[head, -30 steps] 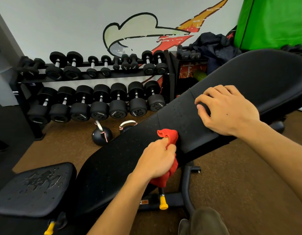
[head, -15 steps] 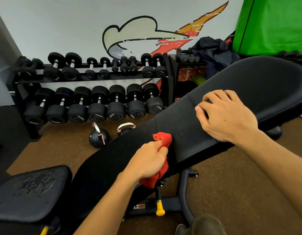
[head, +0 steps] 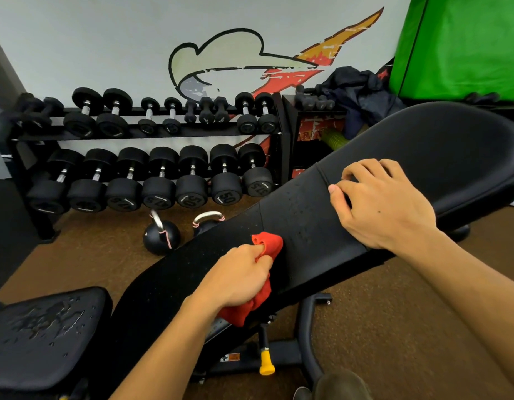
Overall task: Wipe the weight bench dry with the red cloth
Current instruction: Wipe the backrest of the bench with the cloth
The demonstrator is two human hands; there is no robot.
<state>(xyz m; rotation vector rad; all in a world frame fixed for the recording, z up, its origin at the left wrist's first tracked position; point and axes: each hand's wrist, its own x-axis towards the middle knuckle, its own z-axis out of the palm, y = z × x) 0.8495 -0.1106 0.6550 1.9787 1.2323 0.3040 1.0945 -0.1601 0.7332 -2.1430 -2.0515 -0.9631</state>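
the black padded weight bench slopes up toward 2 o'clock, droplets on its middle. the crumpled red cloth lies at its centre.

One weight bench, one red cloth, two hands, two kettlebells.

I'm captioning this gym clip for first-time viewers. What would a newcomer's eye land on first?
The red cloth, gripped in the left hand against the black weight bench at centre, stands out most. The right hand rests higher up the bench. A dumbbell rack lines the wall at left, a bright green panel fills the top right, and water pools on the seat pad at lower left.
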